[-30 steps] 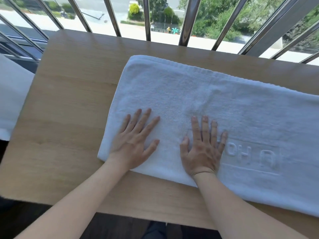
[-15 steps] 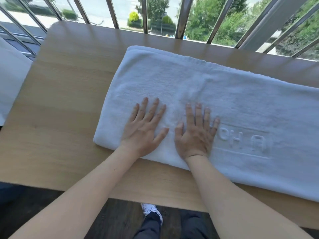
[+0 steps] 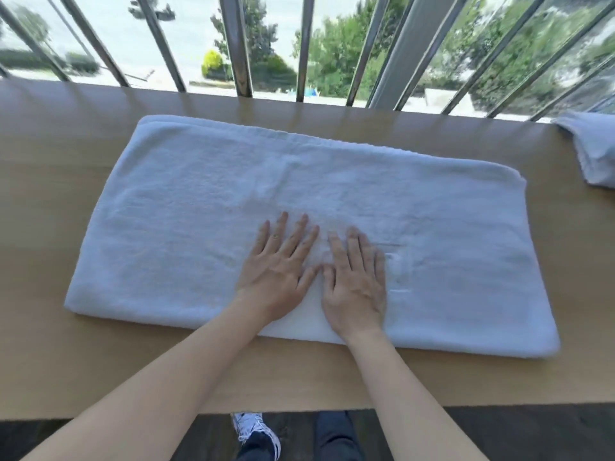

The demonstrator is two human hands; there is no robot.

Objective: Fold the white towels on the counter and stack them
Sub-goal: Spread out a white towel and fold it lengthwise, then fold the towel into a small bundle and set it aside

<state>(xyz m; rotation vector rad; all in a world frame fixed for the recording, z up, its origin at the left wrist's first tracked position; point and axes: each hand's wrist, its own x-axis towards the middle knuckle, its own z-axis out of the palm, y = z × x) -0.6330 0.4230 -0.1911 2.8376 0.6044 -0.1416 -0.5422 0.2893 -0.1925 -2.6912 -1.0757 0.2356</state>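
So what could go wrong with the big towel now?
1. The left hand and right hand press flat side by side near the middle of the towel; its free ends could bunch if they push.
2. Its near edge lies close to the front edge of the counter, so a tug might slide it off.
3. A second towel sits at the far right and could get knocked in a fold.

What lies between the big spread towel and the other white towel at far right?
Nothing: only bare wooden counter separates the spread towel from the other towel, in the head view.
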